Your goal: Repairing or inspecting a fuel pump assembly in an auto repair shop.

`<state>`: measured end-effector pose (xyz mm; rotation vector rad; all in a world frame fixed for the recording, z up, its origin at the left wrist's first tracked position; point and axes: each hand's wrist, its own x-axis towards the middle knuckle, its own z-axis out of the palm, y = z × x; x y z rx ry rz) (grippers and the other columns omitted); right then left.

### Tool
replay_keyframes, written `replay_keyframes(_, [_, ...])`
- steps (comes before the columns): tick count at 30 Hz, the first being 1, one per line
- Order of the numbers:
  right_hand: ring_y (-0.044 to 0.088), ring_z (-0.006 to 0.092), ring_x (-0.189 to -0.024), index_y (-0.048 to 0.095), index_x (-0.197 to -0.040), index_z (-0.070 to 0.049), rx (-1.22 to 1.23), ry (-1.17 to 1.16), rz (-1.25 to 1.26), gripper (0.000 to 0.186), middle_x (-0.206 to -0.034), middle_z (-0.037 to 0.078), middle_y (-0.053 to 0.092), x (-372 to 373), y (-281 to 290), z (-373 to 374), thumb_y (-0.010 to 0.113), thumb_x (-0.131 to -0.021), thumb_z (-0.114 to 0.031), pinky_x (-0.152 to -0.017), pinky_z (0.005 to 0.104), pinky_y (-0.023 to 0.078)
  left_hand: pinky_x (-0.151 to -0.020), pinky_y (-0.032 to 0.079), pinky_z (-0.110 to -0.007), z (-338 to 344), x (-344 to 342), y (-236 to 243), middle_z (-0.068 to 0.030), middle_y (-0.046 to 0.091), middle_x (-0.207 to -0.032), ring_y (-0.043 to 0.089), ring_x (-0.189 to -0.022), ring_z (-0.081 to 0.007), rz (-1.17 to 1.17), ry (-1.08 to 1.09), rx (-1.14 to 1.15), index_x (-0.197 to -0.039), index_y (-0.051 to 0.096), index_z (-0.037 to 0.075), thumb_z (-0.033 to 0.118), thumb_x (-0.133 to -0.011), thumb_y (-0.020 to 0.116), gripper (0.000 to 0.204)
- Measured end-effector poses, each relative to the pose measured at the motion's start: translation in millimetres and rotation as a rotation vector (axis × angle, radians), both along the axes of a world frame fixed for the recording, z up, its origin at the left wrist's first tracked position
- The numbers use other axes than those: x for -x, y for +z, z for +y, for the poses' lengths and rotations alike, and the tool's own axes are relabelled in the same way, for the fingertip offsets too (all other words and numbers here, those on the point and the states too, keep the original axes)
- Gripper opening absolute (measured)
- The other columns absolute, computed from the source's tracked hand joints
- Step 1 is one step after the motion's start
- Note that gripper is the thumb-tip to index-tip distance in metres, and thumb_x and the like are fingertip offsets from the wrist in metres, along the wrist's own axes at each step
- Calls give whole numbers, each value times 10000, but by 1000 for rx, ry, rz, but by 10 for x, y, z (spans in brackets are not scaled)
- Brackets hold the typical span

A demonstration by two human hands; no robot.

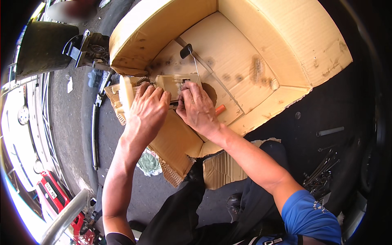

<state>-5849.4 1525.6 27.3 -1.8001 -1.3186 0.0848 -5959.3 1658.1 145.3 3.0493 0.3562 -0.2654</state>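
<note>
Both my hands work at the near left side of a large open cardboard box (281, 61). Between them lies a cream plastic fuel pump module (167, 81) with a dark coiled spring at its left. A thin wire arm rises from it to a black float (186, 51). My left hand (146, 104) curls its fingers over the module's left part, beside a whitish round plate (125, 96). With fingers bent, my right hand (199, 105) pinches at the module's right end. The fingertips' exact grip is partly hidden. Just right of that hand, an orange piece (220, 109) shows.
Oil stains mark the box floor. Left of it stand a dark metal mechanism (96, 49) and a black hose (96, 126). A crumpled greenish plastic bag (150, 162) lies below the box. Several wrenches (322, 169) lie on the floor at right, near a small tube (330, 131).
</note>
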Motion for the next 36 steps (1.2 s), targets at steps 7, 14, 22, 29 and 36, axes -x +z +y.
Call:
replay_keyframes(7, [625, 335, -1015, 579, -1032, 14, 52, -8, -87, 237, -1125, 187, 567, -7, -42, -22, 714, -863, -84, -890, 427, 564, -1341, 203, -587, 14, -24, 283, -65, 650, -937, 664, -1118, -245, -39, -37, -167, -1003, 732, 72, 28, -860, 682, 157])
replay_keyframes(14, [637, 335, -1057, 582, -1032, 20, 8, 8, -62, 211, -1134, 191, 585, -43, -81, -43, 693, -880, -75, -951, 414, 579, -1335, 234, -589, -8, 22, 224, -28, 642, -915, 680, -1029, -210, -29, -9, -67, -961, 761, 106, 15, -830, 689, 175])
replay_keyframes(22, [619, 337, -1131, 628, -1122, -19, -12, 89, 28, 234, -1182, 159, 582, -23, 35, -110, 732, -925, -87, -1000, 427, 548, -1283, 322, -563, -45, 44, 149, -40, 628, -893, 676, -994, -219, -68, -15, -67, -937, 751, 87, 31, -829, 695, 134])
replay_keyframes(29, [620, 311, -1114, 635, -1072, -29, 2, 110, -22, 188, -1173, 134, 594, -34, 1, -112, 731, -930, -106, -993, 408, 551, -1253, 360, -545, -69, 74, 87, -50, 640, -899, 681, -1008, -229, -67, -5, -76, -933, 739, 80, 32, -825, 693, 127])
replay_keyframes(36, [638, 316, -1070, 625, -1055, -16, 21, 38, -139, 192, -1144, 150, 595, 6, 25, -55, 721, -904, -87, -936, 416, 566, -1264, 352, -547, -90, 105, 78, -53, 638, -915, 683, -1025, -232, -68, -15, -112, -966, 749, 70, 39, -827, 692, 153])
